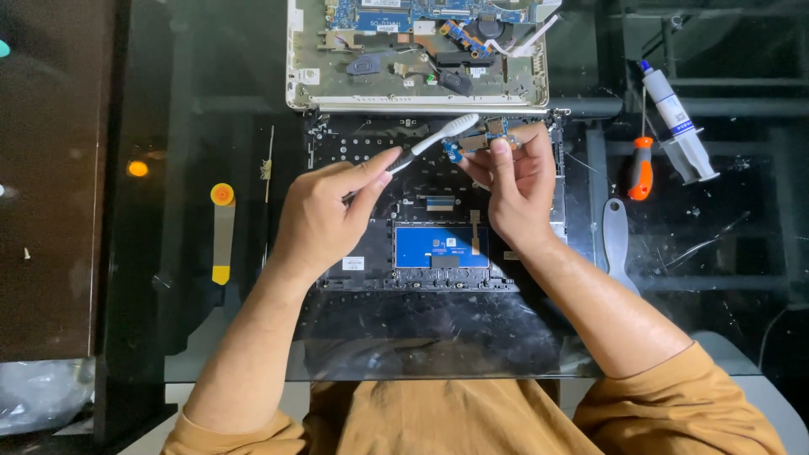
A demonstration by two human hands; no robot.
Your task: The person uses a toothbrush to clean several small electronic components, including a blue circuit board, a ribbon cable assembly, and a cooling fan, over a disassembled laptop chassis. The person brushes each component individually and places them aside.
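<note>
Toothbrush (438, 139) gripped in my left hand (324, 215), head on small circuit board (482, 141) pinched by right hand (516, 187).
Laptop palmrest (421, 278) below; screwdriver (641, 167), syringe (679, 126) well right.

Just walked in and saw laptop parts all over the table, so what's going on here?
A person is brushing a small circuit board, pinched in the right hand, with a white toothbrush held in the left hand. Beneath the hands lies an opened laptop keyboard shell on the glass table; another opened laptop half sits beyond it. An orange-handled screwdriver, a syringe and a grey pry tool lie to the right.
</note>
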